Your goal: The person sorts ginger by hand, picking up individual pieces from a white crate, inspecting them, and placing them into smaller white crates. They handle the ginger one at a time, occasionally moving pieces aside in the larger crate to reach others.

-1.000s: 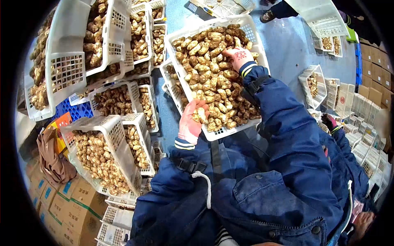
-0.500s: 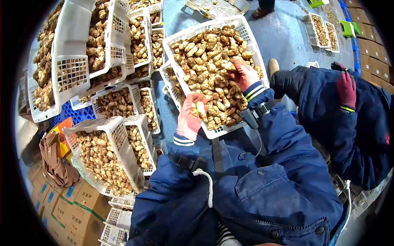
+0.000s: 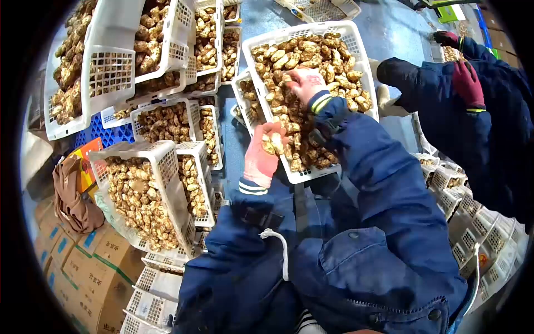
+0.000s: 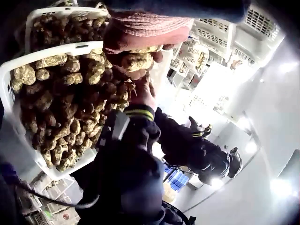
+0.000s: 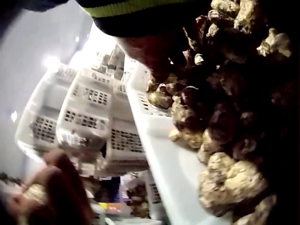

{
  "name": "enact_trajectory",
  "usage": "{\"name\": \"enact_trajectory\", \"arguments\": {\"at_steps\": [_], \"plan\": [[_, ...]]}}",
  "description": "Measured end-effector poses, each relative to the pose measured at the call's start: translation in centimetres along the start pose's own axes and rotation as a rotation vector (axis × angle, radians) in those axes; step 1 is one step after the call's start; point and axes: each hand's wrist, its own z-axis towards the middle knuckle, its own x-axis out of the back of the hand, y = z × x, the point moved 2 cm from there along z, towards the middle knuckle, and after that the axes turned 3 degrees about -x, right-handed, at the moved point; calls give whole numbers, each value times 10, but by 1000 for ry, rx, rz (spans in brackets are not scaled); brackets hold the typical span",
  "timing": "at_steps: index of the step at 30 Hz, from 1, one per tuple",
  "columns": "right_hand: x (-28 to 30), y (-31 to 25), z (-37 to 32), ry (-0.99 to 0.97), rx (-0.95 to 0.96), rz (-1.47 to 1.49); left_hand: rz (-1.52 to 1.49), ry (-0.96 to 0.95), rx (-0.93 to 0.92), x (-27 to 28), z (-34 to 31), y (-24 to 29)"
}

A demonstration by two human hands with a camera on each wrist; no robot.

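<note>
A white plastic crate (image 3: pixel 368 83), tilted in the head view, is heaped with knobbly brown-and-cream, tuber-like pieces (image 3: pixel 339 67). My left hand (image 3: pixel 260 158), in a pink glove, is at the crate's near left corner. Its fingers curl round a few pale pieces (image 3: pixel 272 145), which show under the glove in the left wrist view (image 4: pixel 137 62). My right hand (image 3: pixel 307 86), in a pink glove with red print, reaches into the heap left of centre, fingertips down among the pieces. I cannot tell whether those fingers pinch one.
Stacked white crates (image 3: pixel 111 72) of similar pieces stand at the left, above cardboard boxes (image 3: pixel 92 278). Another crate (image 3: pixel 247 97) sits under the heaped one's left side. At the right, a person (image 3: pixel 445 94) in dark blue bends near rows of crates (image 3: pixel 484 234).
My right hand has moved left across the heap, away from the crate's right side. My left hand still holds pieces at the near corner. The person at right has come into fuller view.
</note>
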Motion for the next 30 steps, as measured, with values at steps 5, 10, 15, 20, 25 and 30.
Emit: {"name": "enact_trajectory", "arguments": {"at_steps": [5,10,15,20,25,30], "plan": [[16,27,-47,-208,-303,1640,-284,-7,25,-15,5,13],[39,-9,-66,-305,-264,1873,-282,-46,46,-46,9,16],[54,-16,-73,-270,-285,1755,-274,-64,58,-57,17,16],[54,-21,-84,-250,-351,1545,-246,-125,31,-56,23,11],[46,-59,-95,33,-37,799,431,-153,-311,-58,29,6],[59,-84,-109,135,159,450,-159,-147,-69,-50,27,5]]}}
